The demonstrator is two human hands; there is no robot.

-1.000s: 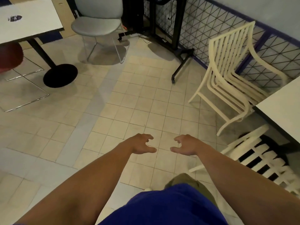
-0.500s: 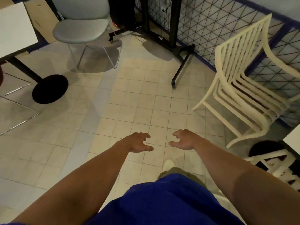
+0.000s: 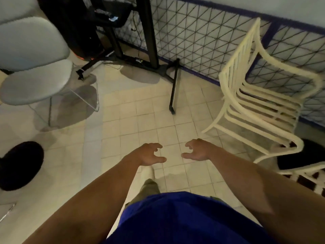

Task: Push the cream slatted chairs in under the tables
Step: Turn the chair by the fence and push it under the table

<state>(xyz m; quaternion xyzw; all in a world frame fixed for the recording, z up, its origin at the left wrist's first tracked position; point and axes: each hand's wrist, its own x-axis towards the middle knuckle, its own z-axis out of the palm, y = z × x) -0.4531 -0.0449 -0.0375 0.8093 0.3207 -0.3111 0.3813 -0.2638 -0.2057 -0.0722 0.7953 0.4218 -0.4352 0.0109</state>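
Note:
A cream slatted chair (image 3: 260,101) stands at the right, its back toward the mesh fence and its seat facing right. Part of a second cream slatted chair (image 3: 309,176) shows at the lower right edge, beside a black round table base (image 3: 299,155). My left hand (image 3: 149,154) and my right hand (image 3: 198,150) hover over the tiled floor in the middle, fingers curled and apart, holding nothing. Both hands are well left of the nearer chair and touch nothing.
A grey shell chair (image 3: 35,81) on a wire frame stands at the upper left. A black stand with a long foot (image 3: 175,87) juts onto the floor ahead. Another black table base (image 3: 19,164) lies at the left. A mesh fence (image 3: 202,36) runs along the back.
The view has moved forward and turned; the cream chair and the black stand appear closer, and the white tabletops have left the view. My hands stay open in front of me.

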